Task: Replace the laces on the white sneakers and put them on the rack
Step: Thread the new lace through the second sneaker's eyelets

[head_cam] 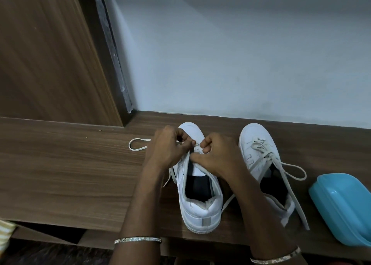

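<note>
1. Lace (138, 144) loops loose on the tabletop (60, 164), centre-left; a tug could whip it off.
2. Left hand (170, 146) and right hand (212, 154), grips pinching lace at the centre sneaker (200, 200) eyelets, might skip one.
3. Right sneaker (259, 152) laces could snag.

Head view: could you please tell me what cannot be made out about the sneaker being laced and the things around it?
- Eyelets of the left sneaker: covered by the left hand and right hand.
- Lace: its path under the hands is hidden, so the threading is unclear.
- Blue container: cut off by the right edge.
- Rack: not identifiable here.
- Right sneaker: heel partly behind the right forearm.
</note>
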Available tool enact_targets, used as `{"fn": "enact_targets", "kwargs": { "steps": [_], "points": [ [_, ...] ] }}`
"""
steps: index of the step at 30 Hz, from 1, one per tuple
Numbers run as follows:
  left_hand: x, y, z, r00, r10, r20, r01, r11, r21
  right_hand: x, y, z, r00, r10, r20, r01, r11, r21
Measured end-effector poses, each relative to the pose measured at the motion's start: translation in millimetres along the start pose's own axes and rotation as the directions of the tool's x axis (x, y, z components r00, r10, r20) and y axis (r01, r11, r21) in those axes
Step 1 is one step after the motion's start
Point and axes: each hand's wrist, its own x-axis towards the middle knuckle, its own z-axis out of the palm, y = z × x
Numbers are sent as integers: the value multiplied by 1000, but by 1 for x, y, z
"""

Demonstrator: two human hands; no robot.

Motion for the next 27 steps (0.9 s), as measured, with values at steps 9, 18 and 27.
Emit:
{"fn": "enact_targets", "kwargs": {
  "steps": [9,18,27],
  "points": [
    [1,1,2,998,14,59,-15,1000,18,9,18,-7,996,93,15,-94,969,229],
    [-1,7,5,998,18,64,-21,999,46,13,30,-6,984,100,147,-154,891,428],
    [-1,6,14,997,-33,72,30,998,52,17,37,-5,961,161,227,-265,782,565]
  ]
}}
